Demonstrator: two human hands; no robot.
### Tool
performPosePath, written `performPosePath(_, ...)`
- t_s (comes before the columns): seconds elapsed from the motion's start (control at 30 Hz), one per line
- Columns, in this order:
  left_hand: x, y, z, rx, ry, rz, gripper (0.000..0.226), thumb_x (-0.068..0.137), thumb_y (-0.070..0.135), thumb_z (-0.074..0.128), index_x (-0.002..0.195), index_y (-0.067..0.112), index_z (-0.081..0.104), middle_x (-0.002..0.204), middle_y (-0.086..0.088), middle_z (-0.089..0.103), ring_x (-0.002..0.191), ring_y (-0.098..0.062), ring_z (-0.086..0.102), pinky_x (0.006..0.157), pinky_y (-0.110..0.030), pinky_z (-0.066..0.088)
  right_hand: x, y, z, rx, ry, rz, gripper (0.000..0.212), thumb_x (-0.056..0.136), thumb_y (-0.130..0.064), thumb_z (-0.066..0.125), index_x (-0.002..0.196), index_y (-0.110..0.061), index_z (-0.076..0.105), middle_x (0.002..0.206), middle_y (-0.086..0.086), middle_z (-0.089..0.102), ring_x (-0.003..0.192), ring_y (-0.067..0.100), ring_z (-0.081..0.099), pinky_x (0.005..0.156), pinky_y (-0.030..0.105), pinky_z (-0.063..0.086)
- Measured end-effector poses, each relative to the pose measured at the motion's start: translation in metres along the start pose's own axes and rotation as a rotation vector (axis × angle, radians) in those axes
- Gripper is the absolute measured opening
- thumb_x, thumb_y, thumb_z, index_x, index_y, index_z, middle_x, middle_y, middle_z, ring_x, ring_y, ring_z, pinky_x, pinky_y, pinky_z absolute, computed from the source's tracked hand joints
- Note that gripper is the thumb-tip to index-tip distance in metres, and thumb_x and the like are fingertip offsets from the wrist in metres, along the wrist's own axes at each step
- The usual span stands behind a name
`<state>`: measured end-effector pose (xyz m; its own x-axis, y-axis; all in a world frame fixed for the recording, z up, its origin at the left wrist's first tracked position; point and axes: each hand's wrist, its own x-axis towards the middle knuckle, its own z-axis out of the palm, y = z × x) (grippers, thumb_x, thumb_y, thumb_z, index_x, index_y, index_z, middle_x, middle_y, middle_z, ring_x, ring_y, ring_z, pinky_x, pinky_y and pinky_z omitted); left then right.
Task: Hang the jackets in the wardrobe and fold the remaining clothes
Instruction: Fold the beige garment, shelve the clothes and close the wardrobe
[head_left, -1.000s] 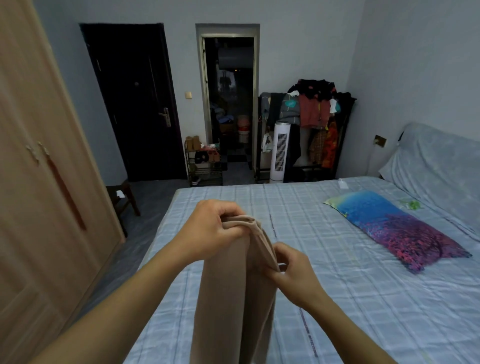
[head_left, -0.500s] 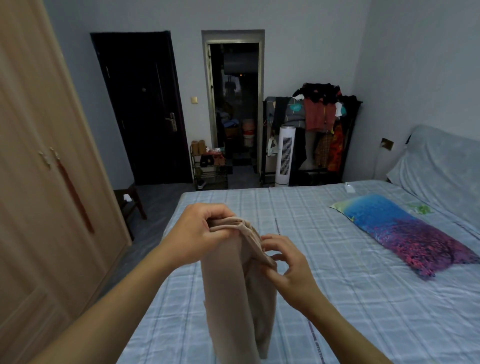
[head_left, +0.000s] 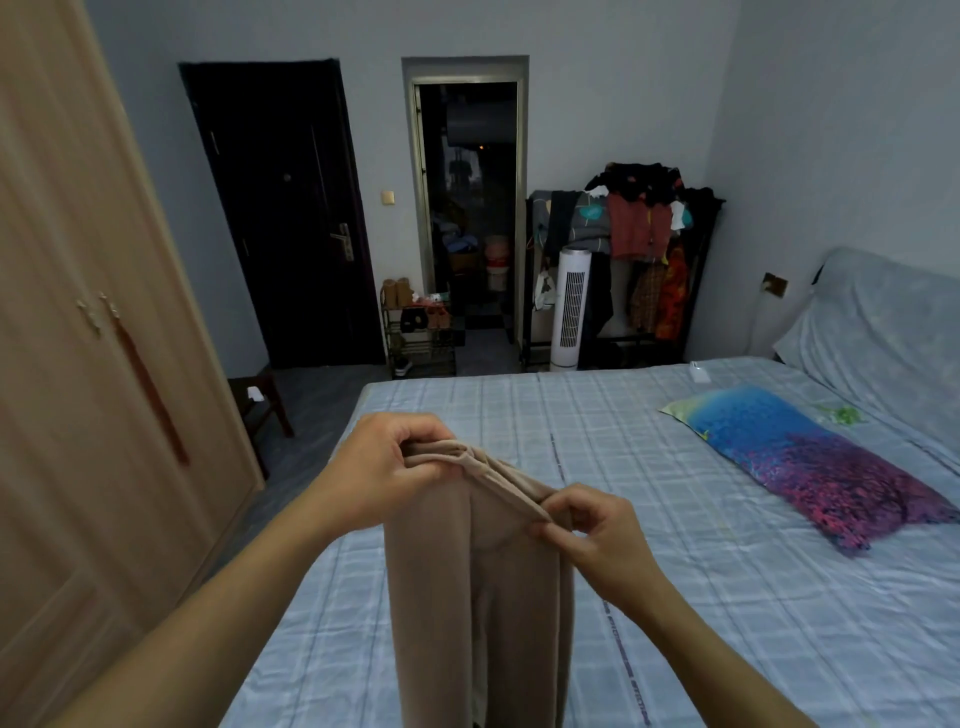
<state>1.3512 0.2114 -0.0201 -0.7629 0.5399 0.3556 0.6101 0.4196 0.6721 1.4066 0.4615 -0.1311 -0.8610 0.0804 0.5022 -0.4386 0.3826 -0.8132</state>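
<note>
- Fingers of the left hand (head_left: 382, 470) curl tight over one end of a gathered waistband, bunching the soft fabric into ridges.
- Thumb and fingertips of the right hand (head_left: 597, 535) pinch the other end of that band, at about 4 o'clock from the left hand.
- The beige trousers (head_left: 478, 597) hang from both grips in a long, smooth, matte drape, doubled lengthwise with a straight vertical fold line, running out of view at 6 o'clock.
- Under and behind the garment lies the bed (head_left: 701, 597), covered in a pale blue quilted sheet with a check pattern.
- At 3 o'clock from the hands a flat rectangular pillow (head_left: 810, 462) rests on the sheet, printed blue fading to purple and pink.
- At 9 o'clock stands the wardrobe (head_left: 78, 364), light wood grain, panelled doors closed, a red tassel hanging from one of its small knobs.
- At 1 o'clock, against the far wall, a dark clothes rack (head_left: 639, 249) is heaped with crumpled garments, a slim white tower fan (head_left: 571, 306) just in front of it.
</note>
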Motion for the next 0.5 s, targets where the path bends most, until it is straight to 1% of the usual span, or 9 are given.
performPosePath(0.03,0.0,0.0,-0.002,-0.005,0.004,-0.002,0.017,0.085,0.016,0.077,0.088,0.032,0.076,0.085,0.011,0.074,0.085,-0.008,0.07,0.071,-0.025,0.053,0.002,-0.001,-0.003,0.01,0.013,-0.01,0.019,0.074,-0.003,0.082,0.074,-0.018,0.071,0.069,0.005,0.064,0.063,0.023,0.058,0.061,0.042,0.05)
performPosePath(0.07,0.0,0.0,-0.002,-0.016,0.013,0.001,0.017,0.085,0.016,0.077,0.087,0.033,0.076,0.085,0.011,0.074,0.085,-0.008,0.07,0.07,-0.022,0.052,0.003,-0.002,-0.006,0.002,0.022,-0.035,0.016,0.075,-0.005,0.081,0.075,-0.017,0.069,0.07,0.004,0.063,0.063,0.022,0.057,0.06,0.041,0.05)
performPosePath(0.13,0.002,0.002,-0.002,-0.027,0.034,0.011,0.016,0.084,0.018,0.078,0.087,0.033,0.075,0.084,0.011,0.074,0.084,-0.009,0.07,0.069,-0.02,0.051,0.0,-0.003,-0.007,-0.077,0.022,-0.111,0.016,0.077,-0.011,0.077,0.082,-0.021,0.065,0.074,-0.005,0.06,0.066,0.014,0.056,0.06,0.033,0.049)
performPosePath(0.2,0.005,0.005,-0.001,-0.023,0.045,0.014,0.013,0.084,0.02,0.078,0.086,0.032,0.075,0.083,0.011,0.074,0.083,-0.009,0.07,0.071,-0.027,0.054,-0.01,-0.001,-0.003,-0.1,-0.012,-0.113,0.028,0.074,-0.013,0.077,0.093,-0.025,0.059,0.087,-0.009,0.062,0.077,0.015,0.062,0.065,0.03,0.052)
performPosePath(0.27,0.007,0.008,0.001,-0.018,0.039,0.024,0.012,0.084,0.022,0.078,0.087,0.033,0.075,0.084,0.011,0.074,0.085,-0.008,0.07,0.074,-0.032,0.056,-0.022,0.002,0.005,-0.074,-0.011,-0.075,0.037,0.073,-0.013,0.081,0.1,-0.024,0.059,0.095,-0.01,0.063,0.084,0.017,0.064,0.069,0.033,0.054)
performPosePath(0.3,0.007,0.01,0.002,-0.015,0.032,0.033,0.012,0.084,0.023,0.078,0.087,0.034,0.075,0.085,0.012,0.074,0.085,-0.008,0.07,0.075,-0.032,0.057,-0.027,0.005,0.01,-0.076,0.005,-0.081,0.034,0.075,-0.012,0.081,0.1,-0.022,0.06,0.095,-0.01,0.063,0.085,0.017,0.064,0.068,0.035,0.054)
performPosePath(0.33,0.008,0.011,0.003,-0.01,0.027,0.041,0.012,0.084,0.023,0.078,0.087,0.034,0.075,0.085,0.012,0.074,0.086,-0.007,0.07,0.076,-0.032,0.057,-0.03,0.007,0.015,-0.091,0.02,-0.107,0.026,0.078,-0.01,0.079,0.096,-0.019,0.063,0.093,-0.009,0.063,0.084,0.017,0.063,0.067,0.037,0.054)
performPosePath(0.4,0.008,0.012,0.004,0.007,0.023,0.051,0.013,0.084,0.023,0.078,0.087,0.035,0.074,0.084,0.013,0.074,0.085,-0.007,0.07,0.075,-0.032,0.057,-0.032,0.01,0.022,-0.116,0.043,-0.147,0.015,0.082,-0.003,0.074,0.089,-0.014,0.066,0.088,-0.007,0.062,0.081,0.018,0.061,0.064,0.038,0.052)
performPosePath(0.5,0.008,0.01,0.001,0.023,0.026,0.058,0.011,0.084,0.024,0.077,0.087,0.035,0.074,0.084,0.014,0.074,0.085,-0.007,0.07,0.074,-0.031,0.057,-0.031,0.011,0.025,-0.019,0.113,-0.038,0.02,0.084,0.003,0.071,0.087,-0.015,0.064,0.082,-0.005,0.065,0.076,0.016,0.064,0.066,0.032,0.054)
